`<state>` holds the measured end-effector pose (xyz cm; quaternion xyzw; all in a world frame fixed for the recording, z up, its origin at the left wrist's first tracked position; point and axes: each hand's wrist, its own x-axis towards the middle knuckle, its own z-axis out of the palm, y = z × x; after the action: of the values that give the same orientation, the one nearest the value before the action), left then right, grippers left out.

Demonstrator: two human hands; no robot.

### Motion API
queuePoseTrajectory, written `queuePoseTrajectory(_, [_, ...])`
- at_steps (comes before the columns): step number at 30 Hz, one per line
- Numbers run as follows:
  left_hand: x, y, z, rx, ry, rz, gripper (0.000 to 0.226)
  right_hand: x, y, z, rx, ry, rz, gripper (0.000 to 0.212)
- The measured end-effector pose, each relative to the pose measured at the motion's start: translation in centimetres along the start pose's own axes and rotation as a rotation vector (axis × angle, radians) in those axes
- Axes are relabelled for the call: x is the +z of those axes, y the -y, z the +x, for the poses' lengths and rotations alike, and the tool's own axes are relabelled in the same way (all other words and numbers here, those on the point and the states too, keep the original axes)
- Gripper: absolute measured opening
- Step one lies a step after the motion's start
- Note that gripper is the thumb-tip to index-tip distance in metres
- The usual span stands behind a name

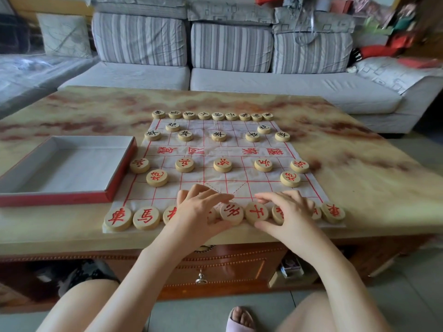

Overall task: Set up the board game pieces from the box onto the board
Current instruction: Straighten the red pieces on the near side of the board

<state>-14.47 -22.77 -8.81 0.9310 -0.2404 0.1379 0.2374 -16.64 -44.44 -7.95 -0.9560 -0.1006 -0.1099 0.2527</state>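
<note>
Sixteen black-marked pieces (218,136), one box (64,168), two hands (203,207).

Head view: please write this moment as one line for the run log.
stage: near row adjusting | left hand: on near-row pieces | right hand: on near-row pieces | box: empty, left of board | far pieces: placed

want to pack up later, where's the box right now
The box sits open on the table, left of the board, its near right corner beside the left red pieces.
</note>
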Motion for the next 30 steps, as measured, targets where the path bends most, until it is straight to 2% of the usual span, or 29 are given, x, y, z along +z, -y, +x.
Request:
queuePoseTrajectory(4, [0.3,-0.5,0.0,-0.041,-0.001,0.036,0.058,0.5,0.3,0.4,0.033,0.014,-0.136,0.055])
queuePoseTrajectory(8, [0.5,-0.7,0.0,-0.055,-0.014,0.066,0.066,0.3,0.5,0.0,-0.009,-0.019,-0.067,0.070])
queuePoseTrajectory(11, [0.4,-0.9,-0.1,-0.033,-0.033,0.057,0.064,0.0,0.6,-0.4,0.034,0.009,0.045,0.065])
queuePoseTrajectory(15, [0.2,-1.0,-0.3,-0.036,-0.019,-0.041,0.052,0.0,0.5,-0.4,-0.027,0.038,0.041,0.057])
queuePoseTrajectory(18, [0.2,-0.9,-0.3,-0.032,-0.015,-0.031,0.051,0.0,0.6,-0.4,0.018,-0.007,0.041,0.050])
queuePoseTrajectory(25, [0.4,-0.9,-0.4,-0.016,-0.047,0.076,0.057,0.2,1.3,-0.3,0.009,-0.007,-0.046,0.058])
queuePoseTrajectory(30, [0.4,-0.8,-0.4,-0.021,-0.038,0.083,0.062,-0.1,1.0,-0.7,0.079,0.012,0.085,0.056])
